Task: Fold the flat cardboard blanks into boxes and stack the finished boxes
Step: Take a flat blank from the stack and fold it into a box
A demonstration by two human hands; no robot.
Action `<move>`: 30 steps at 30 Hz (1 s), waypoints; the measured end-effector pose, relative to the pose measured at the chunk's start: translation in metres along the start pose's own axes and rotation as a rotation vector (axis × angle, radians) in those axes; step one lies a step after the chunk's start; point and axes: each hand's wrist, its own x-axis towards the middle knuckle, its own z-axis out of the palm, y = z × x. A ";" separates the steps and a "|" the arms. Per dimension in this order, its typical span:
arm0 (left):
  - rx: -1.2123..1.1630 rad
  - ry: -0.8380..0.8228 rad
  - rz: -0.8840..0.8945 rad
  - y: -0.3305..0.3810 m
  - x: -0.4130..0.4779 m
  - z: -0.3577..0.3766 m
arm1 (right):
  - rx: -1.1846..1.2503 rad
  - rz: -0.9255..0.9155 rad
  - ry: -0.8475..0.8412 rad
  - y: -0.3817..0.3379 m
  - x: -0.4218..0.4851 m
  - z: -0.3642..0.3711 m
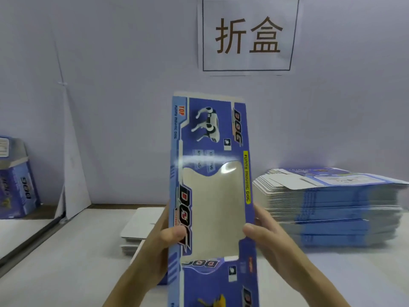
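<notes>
While both hands hold it up in the middle of the head camera view, a flat blue cardboard blank printed with a toy dog and the word DOG faces the person. Its long axis runs from 6 o'clock to 12 o'clock, leaning very slightly, and a clear window sits in its middle.

The left hand grasps the blank's left edge, thumb pressed on the printed front, fingers hidden behind. The right hand grasps the right edge at about the same height, thumb on the front beside the window. Both grips sit on the lower half, so most of the blank rises above the hands toward 12 o'clock, and a shorter part hangs below toward 6 o'clock. Neither hand is nearer; they mirror each other, which suits pushing the two long edges together to open the blank into a sleeve.

At 3 o'clock, a tall stack of flat blanks lies on the white table. At 9 o'clock, a finished box stands at the far left edge. Just behind the left hand lie some white sheets. At 12 o'clock, a paper sign hangs on the wall.
</notes>
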 end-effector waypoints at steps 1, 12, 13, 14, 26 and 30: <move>-0.010 0.025 0.006 0.000 0.000 0.000 | 0.064 -0.006 -0.055 0.001 -0.006 -0.002; 0.378 -0.039 0.339 0.015 -0.019 0.047 | -0.212 -0.421 0.317 -0.028 -0.022 0.048; 0.302 -0.006 0.287 0.018 -0.018 0.046 | -0.211 -0.396 0.240 -0.031 -0.023 0.051; 0.246 0.064 0.254 0.020 -0.017 0.043 | -0.202 -0.376 0.186 -0.033 -0.025 0.051; -0.023 0.064 0.011 0.013 -0.002 0.010 | 0.133 -0.189 0.192 -0.034 -0.016 0.013; 0.071 0.005 0.104 0.014 0.000 0.013 | 0.048 -0.187 0.189 -0.027 -0.014 0.010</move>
